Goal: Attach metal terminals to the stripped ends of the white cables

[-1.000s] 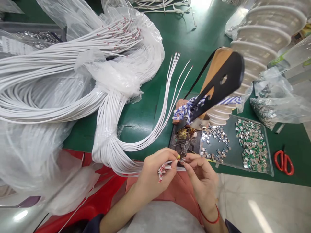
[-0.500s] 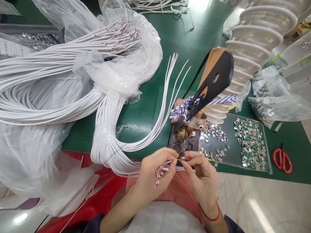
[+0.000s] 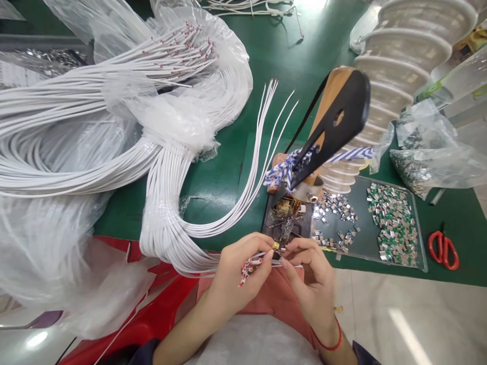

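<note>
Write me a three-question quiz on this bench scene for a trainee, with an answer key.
1. Multiple choice. What lies to the right of the tray of small metal parts, as seen in the picture?
A) A hammer
B) Red-handled scissors
C) A roll of tape

2. True or false? The left hand holds a bunch of red-tipped wires.

3. Fill in the blank. On the right hand, the band worn at the wrist is coloured ____.

Key: 1. B; 2. True; 3. Red
</note>
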The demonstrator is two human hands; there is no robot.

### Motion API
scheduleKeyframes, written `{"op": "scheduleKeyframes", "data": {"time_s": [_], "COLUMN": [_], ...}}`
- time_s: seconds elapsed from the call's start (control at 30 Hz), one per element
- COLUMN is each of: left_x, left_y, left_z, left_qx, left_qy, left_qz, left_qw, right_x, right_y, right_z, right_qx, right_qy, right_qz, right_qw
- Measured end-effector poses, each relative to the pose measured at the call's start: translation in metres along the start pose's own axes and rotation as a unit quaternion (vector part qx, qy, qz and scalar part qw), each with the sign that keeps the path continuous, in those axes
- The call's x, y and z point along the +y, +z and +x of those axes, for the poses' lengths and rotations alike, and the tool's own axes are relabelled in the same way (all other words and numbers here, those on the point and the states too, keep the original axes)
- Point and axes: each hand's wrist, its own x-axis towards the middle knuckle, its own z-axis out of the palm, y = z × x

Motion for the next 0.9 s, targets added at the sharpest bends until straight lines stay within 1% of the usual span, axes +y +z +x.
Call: {"op": "scheduleKeyframes", "data": {"time_s": [0.2, 0.4, 0.63, 0.9], "left_x": [0.000, 0.004, 0.009, 0.007], "left_y": [0.001, -0.003, -0.008, -0.011], "left_z": [0.001, 0.004, 0.008, 0.012], "left_qx": [0.004, -0.015, -0.043, -0.067], "left_qy": [-0.003, -0.023, -0.043, -0.051], "left_qz": [-0.008, -0.017, -0.021, -0.012], "left_qw": [1.000, 0.999, 0.998, 0.996], "right_x": [0.002, 0.000, -0.001, -0.003], "right_y": [0.000, -0.001, -0.002, -0.003], "right_z": [-0.006, -0.005, 0.000, 0.008], "right_qx": [0.011, 0.022, 0.011, -0.010], "right_qy": [0.006, 0.000, 0.002, 0.003], "right_qz": [0.008, 0.007, 0.017, 0.015], "right_qw": [1.000, 1.000, 1.000, 1.000]}}
